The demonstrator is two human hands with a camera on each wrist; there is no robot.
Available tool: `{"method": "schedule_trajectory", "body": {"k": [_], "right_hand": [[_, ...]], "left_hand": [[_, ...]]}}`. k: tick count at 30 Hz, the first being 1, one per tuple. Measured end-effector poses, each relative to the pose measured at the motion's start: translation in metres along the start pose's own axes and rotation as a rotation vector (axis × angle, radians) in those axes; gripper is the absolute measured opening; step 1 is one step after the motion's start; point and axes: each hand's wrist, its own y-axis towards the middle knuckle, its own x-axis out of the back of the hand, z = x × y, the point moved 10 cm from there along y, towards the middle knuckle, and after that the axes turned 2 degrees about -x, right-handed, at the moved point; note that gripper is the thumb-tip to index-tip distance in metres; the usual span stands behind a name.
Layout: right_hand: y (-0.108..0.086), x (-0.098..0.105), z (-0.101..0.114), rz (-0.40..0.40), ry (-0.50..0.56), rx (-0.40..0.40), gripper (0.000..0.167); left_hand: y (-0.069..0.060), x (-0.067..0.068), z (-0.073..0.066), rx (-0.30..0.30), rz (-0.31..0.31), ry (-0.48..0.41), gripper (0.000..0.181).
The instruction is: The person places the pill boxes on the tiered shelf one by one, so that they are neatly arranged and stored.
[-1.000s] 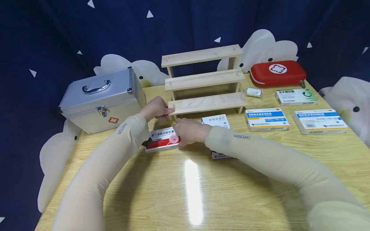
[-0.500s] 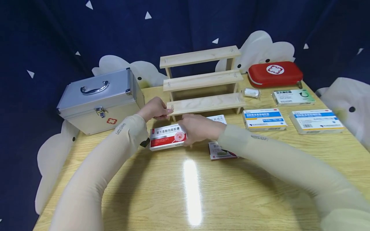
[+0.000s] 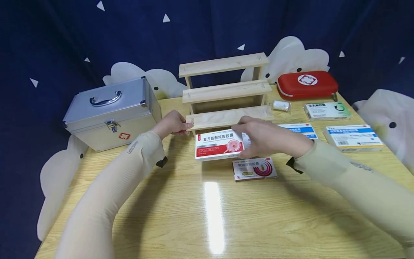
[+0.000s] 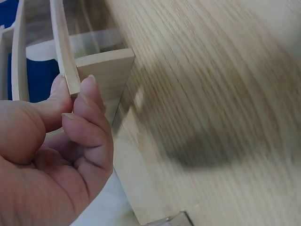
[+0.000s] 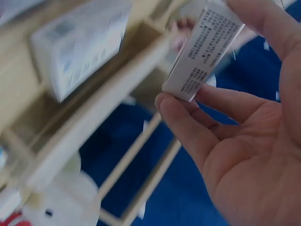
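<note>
My left hand pinches the left end of the lowest board of a wooden three-step rack; in the left wrist view the thumb and fingertips clasp that board's end. My right hand holds a red-and-white medicine box by its right end, raised above the table in front of the lowest step. The right wrist view shows its printed end between thumb and fingers. Behind it a white box is mostly hidden. A medicine box with a dark pink ring design lies in front, below the right hand.
A silver first-aid case stands at the left. To the right are a red zip case, a wrapped bandage roll, a green-and-white box and two blue-and-white boxes, one farther right. A dark blue curtain hangs behind.
The right hand has lifted the red-and-white medicine box off the table and carried it to the right. The left hand stays at the rack's lowest board.
</note>
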Motion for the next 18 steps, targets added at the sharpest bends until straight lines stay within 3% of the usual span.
{"method": "schedule_trajectory", "body": {"k": [5, 9, 14, 18], "right_hand": [[-0.020, 0.035, -0.038, -0.070, 0.057, -0.088, 0.081], [-0.025, 0.060, -0.062, -0.103, 0.058, -0.152, 0.083], [-0.016, 0.084, -0.084, -0.106, 0.063, -0.210, 0.087], [0.003, 0.101, -0.091, -0.115, 0.088, -0.193, 0.086]], "left_hand": [[0.002, -0.002, 0.005, -0.009, -0.019, -0.115, 0.033], [0.003, -0.005, 0.010, -0.016, -0.036, -0.180, 0.038], [0.001, -0.008, 0.014, -0.028, -0.051, -0.247, 0.038], [-0.001, -0.010, 0.017, -0.025, -0.065, -0.303, 0.035]]}}
